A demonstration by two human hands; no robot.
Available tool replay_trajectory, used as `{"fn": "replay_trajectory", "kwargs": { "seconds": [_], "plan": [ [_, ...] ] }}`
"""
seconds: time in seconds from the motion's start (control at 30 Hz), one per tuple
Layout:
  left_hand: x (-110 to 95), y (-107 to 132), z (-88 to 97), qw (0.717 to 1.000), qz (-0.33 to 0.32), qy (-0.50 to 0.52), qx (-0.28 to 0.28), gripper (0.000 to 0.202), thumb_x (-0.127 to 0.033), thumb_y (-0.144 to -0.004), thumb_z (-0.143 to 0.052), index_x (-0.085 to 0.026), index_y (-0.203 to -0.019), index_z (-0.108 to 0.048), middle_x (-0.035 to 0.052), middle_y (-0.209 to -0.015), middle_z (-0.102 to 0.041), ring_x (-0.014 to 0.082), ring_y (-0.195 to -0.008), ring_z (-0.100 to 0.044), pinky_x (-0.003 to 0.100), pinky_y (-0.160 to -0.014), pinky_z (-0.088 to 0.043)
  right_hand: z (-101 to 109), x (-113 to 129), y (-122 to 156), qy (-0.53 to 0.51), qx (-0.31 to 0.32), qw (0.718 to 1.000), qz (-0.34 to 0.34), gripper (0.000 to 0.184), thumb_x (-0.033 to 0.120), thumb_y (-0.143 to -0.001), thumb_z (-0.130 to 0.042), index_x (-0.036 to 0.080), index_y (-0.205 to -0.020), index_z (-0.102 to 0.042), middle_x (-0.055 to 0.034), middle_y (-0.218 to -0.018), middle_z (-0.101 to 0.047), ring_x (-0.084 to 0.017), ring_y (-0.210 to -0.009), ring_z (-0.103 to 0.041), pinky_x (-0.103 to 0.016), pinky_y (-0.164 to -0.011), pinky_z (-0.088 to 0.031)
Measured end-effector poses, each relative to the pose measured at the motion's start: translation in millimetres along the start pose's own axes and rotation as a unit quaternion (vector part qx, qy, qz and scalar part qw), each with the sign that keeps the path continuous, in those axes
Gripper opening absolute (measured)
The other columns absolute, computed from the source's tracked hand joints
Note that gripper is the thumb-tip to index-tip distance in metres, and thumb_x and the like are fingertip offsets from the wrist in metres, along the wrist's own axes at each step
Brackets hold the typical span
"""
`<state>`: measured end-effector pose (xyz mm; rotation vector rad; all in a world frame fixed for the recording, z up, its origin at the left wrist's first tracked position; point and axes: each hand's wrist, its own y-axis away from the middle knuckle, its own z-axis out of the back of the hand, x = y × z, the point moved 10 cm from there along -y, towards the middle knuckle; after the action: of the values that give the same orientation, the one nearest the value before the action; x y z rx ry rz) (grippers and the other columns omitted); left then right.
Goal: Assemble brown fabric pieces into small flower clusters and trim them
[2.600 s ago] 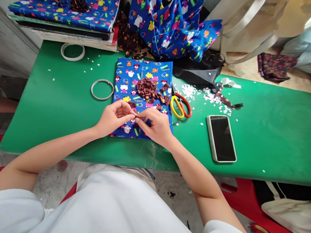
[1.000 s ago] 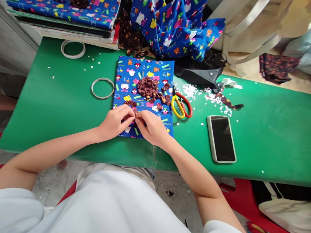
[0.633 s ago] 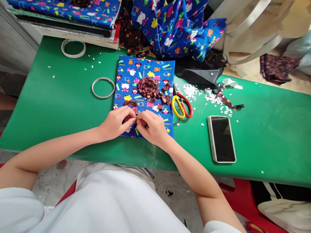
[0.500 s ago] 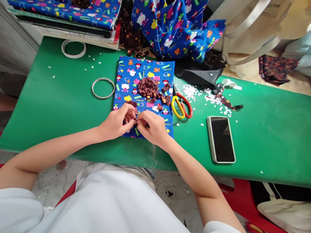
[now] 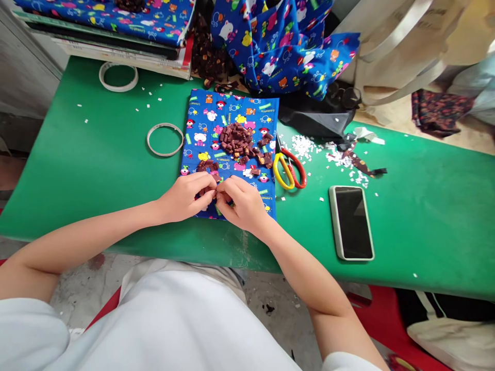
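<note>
My left hand (image 5: 185, 196) and my right hand (image 5: 242, 202) meet fingertip to fingertip over the near edge of a folded blue cartoon-print cloth (image 5: 232, 116). Both are closed in a pinch on a small dark red fabric piece (image 5: 215, 191), mostly hidden by the fingers. A pile of similar dark red pieces (image 5: 236, 139) lies on the cloth just beyond my hands, with a few loose ones (image 5: 204, 166) near my left fingers.
Red-and-yellow scissors (image 5: 288, 166) lie right of the cloth on the green table (image 5: 425, 206). A phone (image 5: 351, 221) lies face up further right. Two tape rings (image 5: 165, 139) (image 5: 118, 76) sit at the left. White scraps (image 5: 305, 145), more blue cloth (image 5: 282, 41) and stacked boards (image 5: 112, 31) fill the back.
My hands have stayed together at the cloth's near edge, the fingers working the small piece with slight shifts. The rest of the table is unchanged.
</note>
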<state>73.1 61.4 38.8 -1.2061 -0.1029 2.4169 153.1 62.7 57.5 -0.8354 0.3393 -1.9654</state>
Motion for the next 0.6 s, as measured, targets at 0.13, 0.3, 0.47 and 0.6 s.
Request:
{"fn": "replay_trajectory", "kwargs": {
  "seconds": [0.13,0.3,0.47,0.6],
  "plan": [
    [3.6,0.5,1.2,1.000,0.015,0.010,-0.013,0.012,-0.016,-0.088,-0.051,-0.016,-0.079,-0.059,-0.0034,-0.067,-0.060,0.0072,-0.061,-0.054,0.018,-0.061,-0.043,-0.6,2.7,0.3,0.026,-0.005,1.000,0.011,0.017,0.008,-0.085,-0.049,0.022,-0.076,-0.044,0.0029,-0.059,-0.050,-0.013,-0.056,-0.043,-0.024,-0.052,-0.037],
    [5.7,1.9,1.6,0.999,0.025,0.016,-0.020,0.012,-0.014,-0.085,-0.053,-0.015,-0.082,-0.064,-0.0046,-0.065,-0.063,0.0057,-0.060,-0.057,0.016,-0.062,-0.044,-1.8,7.8,3.2,0.094,-0.026,0.995,0.034,0.019,0.009,-0.085,-0.051,0.022,-0.072,-0.046,0.0038,-0.056,-0.052,-0.012,-0.054,-0.043,-0.024,-0.053,-0.037],
    [7.0,2.3,1.3,0.999,0.032,0.013,-0.016,0.013,-0.015,-0.085,-0.054,-0.015,-0.082,-0.066,-0.0048,-0.064,-0.064,0.0058,-0.059,-0.057,0.016,-0.063,-0.045,-3.3,10.1,4.6,0.153,-0.025,0.987,0.036,0.020,0.011,-0.085,-0.052,0.021,-0.069,-0.047,0.0034,-0.055,-0.053,-0.012,-0.054,-0.046,-0.025,-0.052,-0.034],
    [6.7,1.8,0.0,0.999,0.033,0.011,-0.011,0.013,-0.015,-0.086,-0.053,-0.016,-0.083,-0.066,-0.0048,-0.064,-0.064,0.0062,-0.059,-0.058,0.016,-0.063,-0.046,-2.1,10.6,2.8,0.192,-0.022,0.981,0.026,0.020,0.015,-0.085,-0.052,0.021,-0.067,-0.047,0.0023,-0.054,-0.052,-0.013,-0.053,-0.045,-0.025,-0.051,-0.032]
  ]
}}
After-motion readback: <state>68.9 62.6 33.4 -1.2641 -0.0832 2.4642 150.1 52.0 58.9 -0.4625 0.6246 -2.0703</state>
